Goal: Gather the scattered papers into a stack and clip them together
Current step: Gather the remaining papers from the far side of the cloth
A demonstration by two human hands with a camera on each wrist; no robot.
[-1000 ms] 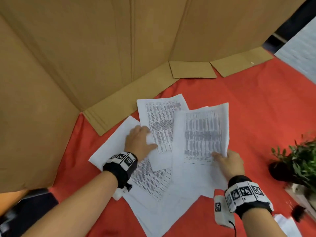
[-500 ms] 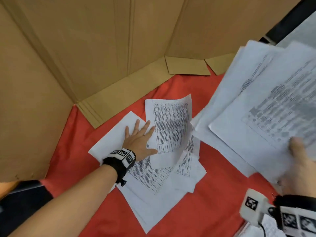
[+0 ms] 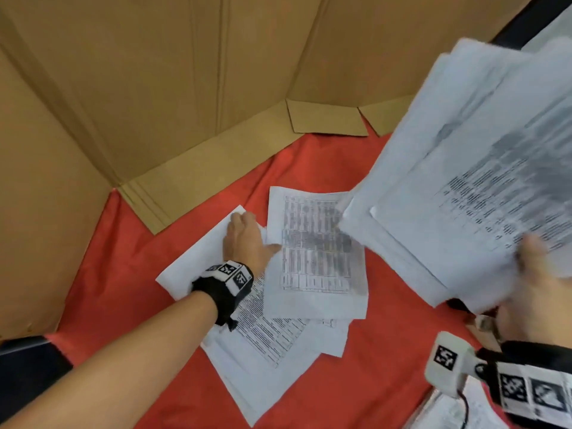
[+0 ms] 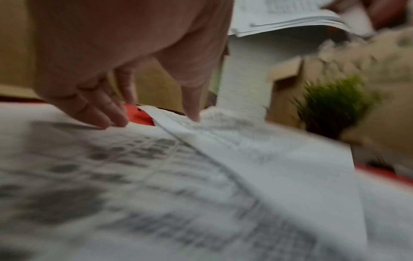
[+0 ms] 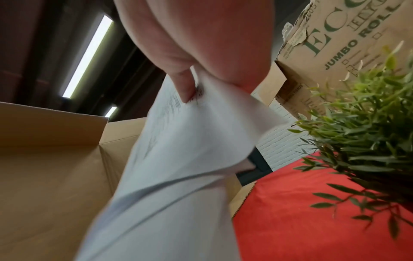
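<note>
Nearest you, bottom R of the head view: your right hand (image 3: 538,292) is raised off the table, thumb on top, fingers clenched round the near corner of a sheaf of sheets (image 3: 458,193). The sheaf fans up and away toward the top R, several pages thick, printed side up; text too blurred to read. R wrist view shows the thumb pinching the paper and the pages sagging below it.

Just under that wrist, more white paper (image 3: 445,410) shows at the frame's bottom edge; can't tell what it is.

Mid-table, on the red cloth (image 3: 371,382): the loose papers (image 3: 278,351) lie overlapped and askew. One printed sheet (image 3: 315,252) sits on top of the pile.

Your left hand (image 3: 247,243) lies palm down on a blank sheet (image 3: 198,258) at the pile's L side, fingers straight and together, tips on the paper, thumb touching the printed sheet's L edge. Nothing gripped there.

To the R, per the wrist views, a green plant (image 5: 366,134) stands on the cloth, a printed carton behind it.

Farthest: cardboard walls (image 3: 185,88) around the back and L, flaps lying flat on the cloth.
</note>
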